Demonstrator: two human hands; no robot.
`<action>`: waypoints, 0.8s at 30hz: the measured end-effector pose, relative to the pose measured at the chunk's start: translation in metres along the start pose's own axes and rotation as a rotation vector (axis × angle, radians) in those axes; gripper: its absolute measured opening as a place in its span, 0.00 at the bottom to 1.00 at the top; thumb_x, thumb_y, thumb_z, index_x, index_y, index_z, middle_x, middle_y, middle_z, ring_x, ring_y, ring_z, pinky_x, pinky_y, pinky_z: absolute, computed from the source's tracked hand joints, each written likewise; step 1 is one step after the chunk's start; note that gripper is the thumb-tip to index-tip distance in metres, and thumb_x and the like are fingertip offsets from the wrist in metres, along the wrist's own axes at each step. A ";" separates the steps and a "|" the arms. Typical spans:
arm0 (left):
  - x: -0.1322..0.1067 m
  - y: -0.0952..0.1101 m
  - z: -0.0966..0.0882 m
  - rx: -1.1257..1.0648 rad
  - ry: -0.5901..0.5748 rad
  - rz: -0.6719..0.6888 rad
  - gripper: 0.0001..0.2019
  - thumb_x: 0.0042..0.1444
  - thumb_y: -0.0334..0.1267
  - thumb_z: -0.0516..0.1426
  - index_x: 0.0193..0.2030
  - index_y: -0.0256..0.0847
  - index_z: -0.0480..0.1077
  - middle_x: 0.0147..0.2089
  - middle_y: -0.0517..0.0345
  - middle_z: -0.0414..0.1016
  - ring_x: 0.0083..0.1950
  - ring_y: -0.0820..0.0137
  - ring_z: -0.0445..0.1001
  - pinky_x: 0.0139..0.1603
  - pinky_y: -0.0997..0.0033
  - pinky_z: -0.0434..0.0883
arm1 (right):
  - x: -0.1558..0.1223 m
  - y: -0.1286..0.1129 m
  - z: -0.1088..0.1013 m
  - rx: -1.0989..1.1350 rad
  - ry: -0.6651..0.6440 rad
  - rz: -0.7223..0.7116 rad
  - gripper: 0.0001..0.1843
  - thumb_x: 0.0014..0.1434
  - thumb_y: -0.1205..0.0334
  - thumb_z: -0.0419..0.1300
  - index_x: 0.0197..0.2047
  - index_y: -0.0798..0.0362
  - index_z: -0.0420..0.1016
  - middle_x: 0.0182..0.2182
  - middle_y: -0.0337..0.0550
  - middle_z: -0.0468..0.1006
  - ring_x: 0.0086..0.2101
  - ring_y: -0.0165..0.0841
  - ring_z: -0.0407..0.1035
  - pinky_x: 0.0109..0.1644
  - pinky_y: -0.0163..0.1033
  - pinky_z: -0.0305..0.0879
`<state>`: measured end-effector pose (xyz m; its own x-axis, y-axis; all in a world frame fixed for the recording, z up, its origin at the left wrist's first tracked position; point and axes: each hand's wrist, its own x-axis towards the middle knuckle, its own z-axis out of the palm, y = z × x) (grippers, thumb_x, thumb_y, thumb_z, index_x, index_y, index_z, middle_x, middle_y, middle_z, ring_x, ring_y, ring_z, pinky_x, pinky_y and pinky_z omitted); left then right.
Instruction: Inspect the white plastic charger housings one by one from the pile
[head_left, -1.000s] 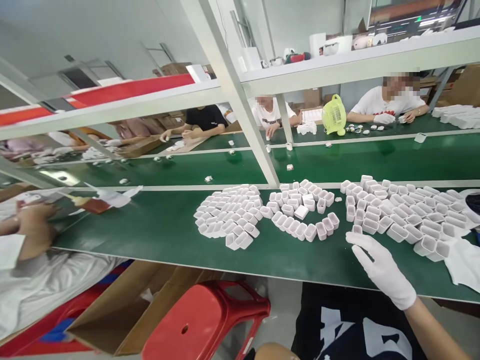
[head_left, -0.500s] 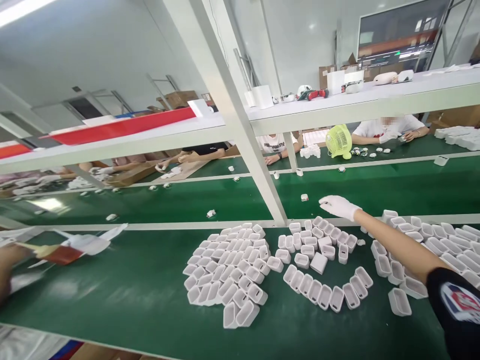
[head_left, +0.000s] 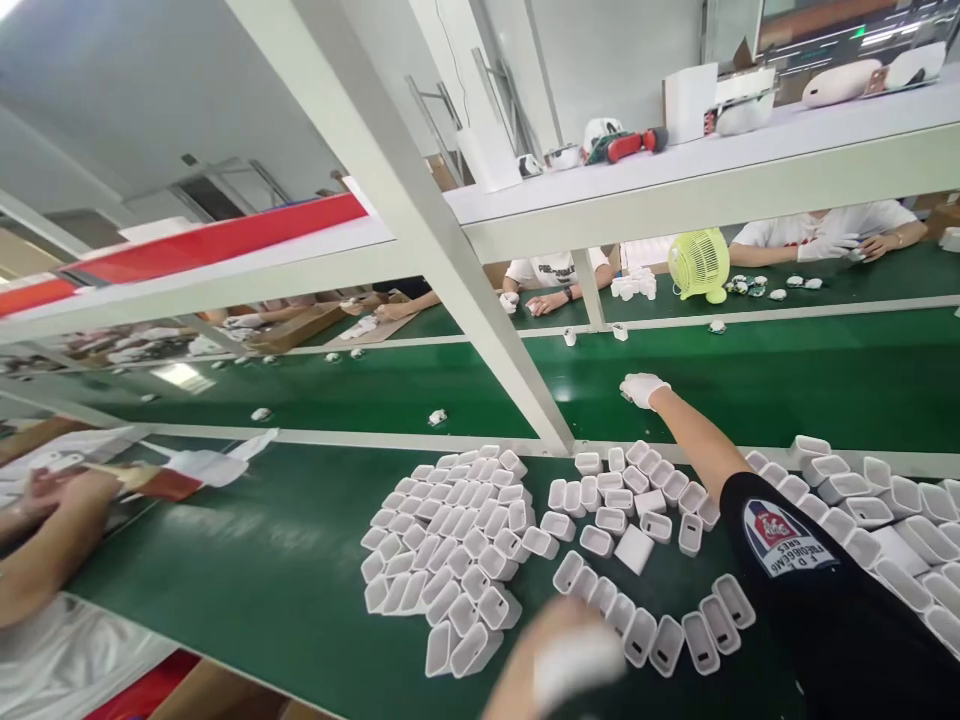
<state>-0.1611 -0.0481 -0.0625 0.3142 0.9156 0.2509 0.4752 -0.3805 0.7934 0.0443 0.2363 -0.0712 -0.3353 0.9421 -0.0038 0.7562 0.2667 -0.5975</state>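
Observation:
My right hand (head_left: 643, 389), in a white glove, reaches out over the green conveyor belt (head_left: 787, 370). Its fingers are closed on a small white part, with only an edge showing at the fingertips. My left hand (head_left: 566, 645) is a blur low in the middle, by a curved row of white plastic housings (head_left: 640, 636); its fingers cannot be made out. Between the two hands stand more open-topped white housings (head_left: 611, 520). One block-shaped housing (head_left: 634, 549) lies there with a closed side up.
A dense cluster of white housings (head_left: 450, 530) stands left of centre, and another group (head_left: 915, 540) at right. A slanting white post (head_left: 480, 300) rises before the belt. Co-workers sit across it, near a yellow-green fan (head_left: 699, 265). Another person's arms (head_left: 60, 530) are at left.
My right hand has moved left and closed on the small part that lay on the belt. My left hand has come into view at the bottom. The view has shifted.

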 end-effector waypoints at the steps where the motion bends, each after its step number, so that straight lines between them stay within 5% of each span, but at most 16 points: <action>1: 0.024 -0.008 -0.002 0.049 0.012 -0.034 0.14 0.65 0.41 0.54 0.55 0.41 0.67 0.55 0.49 0.71 0.52 0.62 0.72 0.54 0.53 0.72 | 0.001 0.005 -0.004 -0.024 -0.035 0.006 0.17 0.66 0.56 0.58 0.55 0.54 0.70 0.52 0.48 0.72 0.47 0.38 0.71 0.50 0.49 0.71; 3: 0.079 -0.025 -0.003 0.430 -0.028 -0.235 0.14 0.66 0.32 0.50 0.57 0.39 0.66 0.51 0.50 0.73 0.51 0.66 0.72 0.58 0.56 0.69 | 0.000 0.015 -0.013 -0.067 -0.092 0.009 0.17 0.66 0.56 0.59 0.54 0.54 0.70 0.52 0.48 0.72 0.46 0.38 0.72 0.49 0.48 0.72; 7: 0.176 -0.055 0.011 0.635 -0.168 -0.391 0.10 0.61 0.35 0.58 0.48 0.34 0.71 0.49 0.50 0.74 0.55 0.59 0.71 0.58 0.50 0.68 | -0.020 0.039 -0.036 -0.108 -0.102 -0.019 0.17 0.66 0.56 0.58 0.54 0.54 0.70 0.51 0.48 0.73 0.46 0.37 0.72 0.49 0.49 0.72; 11: 0.218 -0.059 0.033 0.693 -0.199 -0.480 0.14 0.63 0.43 0.58 0.51 0.36 0.70 0.52 0.50 0.72 0.52 0.62 0.73 0.53 0.52 0.72 | -0.076 0.061 -0.074 -0.081 0.044 -0.031 0.17 0.66 0.56 0.58 0.54 0.55 0.70 0.46 0.47 0.77 0.43 0.37 0.74 0.50 0.50 0.71; 15: 0.212 -0.037 0.032 0.601 -0.120 -0.497 0.13 0.62 0.43 0.57 0.47 0.34 0.71 0.47 0.50 0.75 0.49 0.62 0.75 0.51 0.54 0.72 | -0.164 0.070 -0.122 -0.019 0.229 -0.063 0.13 0.65 0.63 0.54 0.51 0.51 0.73 0.47 0.46 0.79 0.48 0.37 0.73 0.57 0.45 0.67; 19: 0.171 -0.003 0.031 0.341 -0.019 -0.400 0.17 0.61 0.42 0.49 0.47 0.36 0.73 0.51 0.47 0.77 0.52 0.56 0.75 0.50 0.59 0.72 | -0.259 0.057 -0.148 0.131 0.419 -0.045 0.18 0.65 0.58 0.55 0.57 0.49 0.71 0.51 0.44 0.77 0.52 0.39 0.72 0.58 0.47 0.67; 21: 0.149 0.020 0.046 -0.073 0.029 -0.294 0.18 0.58 0.47 0.50 0.40 0.36 0.75 0.47 0.46 0.79 0.46 0.56 0.77 0.44 0.59 0.74 | -0.298 0.044 -0.146 0.277 0.579 0.050 0.21 0.63 0.54 0.59 0.58 0.47 0.68 0.52 0.44 0.77 0.51 0.40 0.73 0.54 0.47 0.71; 24: 0.129 0.055 0.085 -0.750 -0.127 -0.294 0.14 0.44 0.49 0.62 0.24 0.38 0.72 0.34 0.50 0.81 0.31 0.59 0.77 0.31 0.62 0.74 | -0.331 0.026 -0.127 0.365 0.706 0.070 0.16 0.63 0.55 0.59 0.54 0.45 0.72 0.50 0.43 0.78 0.50 0.40 0.73 0.52 0.48 0.72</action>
<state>-0.0247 0.0380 -0.0337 0.3744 0.9257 -0.0541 -0.1097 0.1022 0.9887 0.2457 -0.0426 0.0165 0.2341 0.8928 0.3849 0.4895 0.2338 -0.8401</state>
